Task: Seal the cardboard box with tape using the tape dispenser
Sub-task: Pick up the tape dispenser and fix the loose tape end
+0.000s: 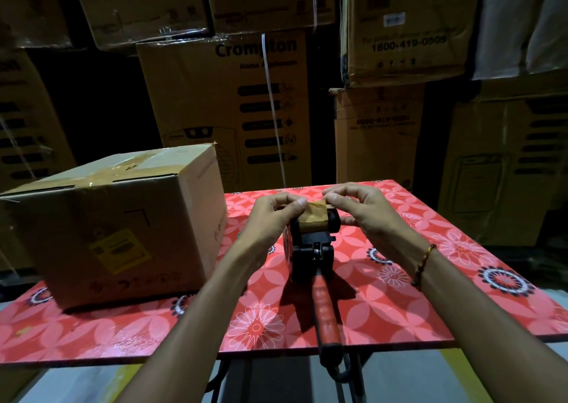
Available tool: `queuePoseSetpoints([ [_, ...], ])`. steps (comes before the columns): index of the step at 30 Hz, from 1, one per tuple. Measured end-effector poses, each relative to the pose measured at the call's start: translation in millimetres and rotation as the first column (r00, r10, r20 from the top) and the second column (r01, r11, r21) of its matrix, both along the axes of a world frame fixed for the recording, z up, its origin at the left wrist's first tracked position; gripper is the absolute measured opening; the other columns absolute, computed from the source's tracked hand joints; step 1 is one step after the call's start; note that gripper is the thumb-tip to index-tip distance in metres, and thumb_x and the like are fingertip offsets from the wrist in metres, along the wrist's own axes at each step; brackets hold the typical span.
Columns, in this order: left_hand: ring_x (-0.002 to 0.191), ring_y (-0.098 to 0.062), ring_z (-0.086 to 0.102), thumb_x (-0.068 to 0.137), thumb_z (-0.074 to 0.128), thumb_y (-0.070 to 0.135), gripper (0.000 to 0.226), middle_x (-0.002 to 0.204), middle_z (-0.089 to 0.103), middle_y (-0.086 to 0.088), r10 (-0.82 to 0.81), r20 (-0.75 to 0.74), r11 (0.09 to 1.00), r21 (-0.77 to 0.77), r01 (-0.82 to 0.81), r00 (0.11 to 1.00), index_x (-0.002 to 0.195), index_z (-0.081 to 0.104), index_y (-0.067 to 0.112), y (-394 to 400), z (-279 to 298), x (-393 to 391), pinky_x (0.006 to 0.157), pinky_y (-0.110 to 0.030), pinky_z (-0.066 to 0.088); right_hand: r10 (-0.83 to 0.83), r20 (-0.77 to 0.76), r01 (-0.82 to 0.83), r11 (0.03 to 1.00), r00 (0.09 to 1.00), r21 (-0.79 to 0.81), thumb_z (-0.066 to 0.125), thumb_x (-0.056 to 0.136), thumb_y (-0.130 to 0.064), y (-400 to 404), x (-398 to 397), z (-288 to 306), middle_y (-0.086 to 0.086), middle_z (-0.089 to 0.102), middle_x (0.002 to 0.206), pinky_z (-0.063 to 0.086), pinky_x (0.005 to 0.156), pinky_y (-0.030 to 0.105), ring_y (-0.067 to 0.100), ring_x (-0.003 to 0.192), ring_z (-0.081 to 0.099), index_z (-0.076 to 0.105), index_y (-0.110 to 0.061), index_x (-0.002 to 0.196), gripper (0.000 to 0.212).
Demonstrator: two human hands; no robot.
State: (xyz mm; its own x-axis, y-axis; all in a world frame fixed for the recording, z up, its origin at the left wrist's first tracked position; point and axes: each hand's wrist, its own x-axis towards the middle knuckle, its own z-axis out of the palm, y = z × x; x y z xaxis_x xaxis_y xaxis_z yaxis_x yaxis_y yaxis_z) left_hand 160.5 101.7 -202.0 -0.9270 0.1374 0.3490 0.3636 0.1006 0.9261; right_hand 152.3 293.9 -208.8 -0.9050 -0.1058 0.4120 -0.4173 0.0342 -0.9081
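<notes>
The tape dispenser (313, 242) lies flat on the red flowered counter (399, 310), its red handle (325, 313) pointing back toward the person and overhanging the near edge. Lying down like this it needs no holding, which frees both hands for the brown tape roll (313, 219) at its far end. The left hand (276, 215) closes around the left side of the roll, thumb and forefinger pinched at the top of the tape. The right hand (356, 209) meets it from the other side, fingertips pinching the same loose edge while the other fingers curl above. Both seem to be working the tape's free end loose or feeding it forward, so the dispenser is likely being readied, not yet used.

The cardboard box (113, 218) stands on the counter to the left of the dispenser, close but apart from it. Its top flaps are down and some brown tape (129, 166) already crosses the top; whether the seam is fully shut I cannot tell. It sits within easy reach for taping.

Beyond the dispenser, past the counter's far edge, stacked cartons (227, 110) fill the dim background.
</notes>
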Motion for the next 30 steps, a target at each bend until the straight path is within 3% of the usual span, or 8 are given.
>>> queuePoseSetpoints([
  [3,0.083,-0.014,0.068,0.095,0.067,0.019,0.019,0.09,0.074,-0.017,0.022,-0.026,1.0,-0.014,-0.022,0.999,0.091,0.074,0.002,1,0,0,0.076,-0.025,0.053,-0.022,-0.041,0.023,0.999,0.999,0.031,0.071,0.093,-0.021,-3,2,-1,0.012,0.065,0.117,0.058,0.082,0.035,0.016,0.095,0.068,0.075,-0.009,0.095,0.012],
  [8,0.074,-0.007,0.061,0.094,0.068,0.021,0.018,0.081,0.067,-0.006,0.049,-0.084,0.996,-0.074,-0.055,0.995,0.087,0.073,0.005,6,3,5,0.065,-0.016,0.05,-0.036,-0.066,0.042,0.995,0.997,0.089,0.073,0.091,-0.016,-9,2,0,0.01,0.063,0.116,0.058,0.079,0.044,0.021,0.094,0.069,0.072,-0.012,0.086,0.007],
  [14,0.099,-0.02,0.066,0.092,0.069,0.024,0.012,0.104,0.07,-0.008,0.099,-0.13,0.98,-0.16,-0.119,0.987,0.084,0.072,0.016,9,4,2,0.073,-0.028,0.054,-0.063,-0.062,0.069,0.992,0.996,0.102,0.071,0.093,-0.018,-14,4,2,0.011,0.059,0.116,0.058,0.073,0.039,0.019,0.089,0.067,0.067,-0.003,0.088,0.016],
  [20,0.095,-0.007,0.064,0.096,0.064,0.026,0.018,0.105,0.069,0.002,0.169,-0.203,0.959,-0.194,-0.209,0.965,0.089,0.073,0.012,13,2,4,0.077,-0.02,0.049,-0.116,-0.099,0.13,0.979,0.988,0.157,0.068,0.095,-0.02,-20,8,3,0.01,0.056,0.112,0.049,0.054,0.013,0.016,0.092,0.061,0.066,-0.01,0.084,0.016],
  [24,0.101,-0.015,0.064,0.088,0.074,0.03,0.017,0.111,0.064,-0.003,0.06,-0.128,0.961,-0.259,-0.092,0.99,0.098,0.068,0.017,7,-2,4,0.084,-0.029,0.056,-0.117,-0.093,0.128,0.985,0.989,0.118,0.068,0.095,-0.018,-20,10,2,0.007,0.055,0.108,0.049,0.054,0.012,0.013,0.087,0.06,0.066,-0.017,0.077,0.019],
  [26,0.098,-0.01,0.065,0.09,0.073,0.024,0.016,0.11,0.066,-0.006,0.036,-0.123,0.965,-0.254,-0.067,0.992,0.101,0.067,0.015,4,-4,4,0.081,-0.024,0.056,-0.116,-0.098,0.126,0.986,0.988,0.106,0.069,0.095,-0.017,-21,11,1,0.007,0.056,0.107,0.049,0.056,0.013,0.013,0.086,0.06,0.067,-0.019,0.077,0.018],
  [28,0.083,0.005,0.065,0.093,0.069,0.017,0.011,0.101,0.067,-0.003,0.005,-0.105,0.979,-0.201,-0.026,0.995,0.102,0.067,0.01,3,-4,8,0.07,-0.012,0.053,-0.12,-0.094,0.128,0.987,0.988,0.094,0.068,0.095,-0.018,-22,10,-1,0.008,0.06,0.109,0.049,0.058,0.015,0.015,0.09,0.062,0.069,-0.019,0.08,0.015],
  [30,0.075,0.007,0.062,0.095,0.064,0.012,0.003,0.092,0.066,0.0,-0.021,-0.069,0.99,-0.143,0.011,0.997,0.097,0.067,0.012,2,-4,8,0.069,-0.01,0.05,-0.164,-0.075,0.169,0.984,0.984,0.064,0.065,0.097,-0.018,-21,10,-4,0.008,0.064,0.111,0.052,0.065,0.021,0.018,0.096,0.064,0.071,-0.02,0.089,0.011],
])
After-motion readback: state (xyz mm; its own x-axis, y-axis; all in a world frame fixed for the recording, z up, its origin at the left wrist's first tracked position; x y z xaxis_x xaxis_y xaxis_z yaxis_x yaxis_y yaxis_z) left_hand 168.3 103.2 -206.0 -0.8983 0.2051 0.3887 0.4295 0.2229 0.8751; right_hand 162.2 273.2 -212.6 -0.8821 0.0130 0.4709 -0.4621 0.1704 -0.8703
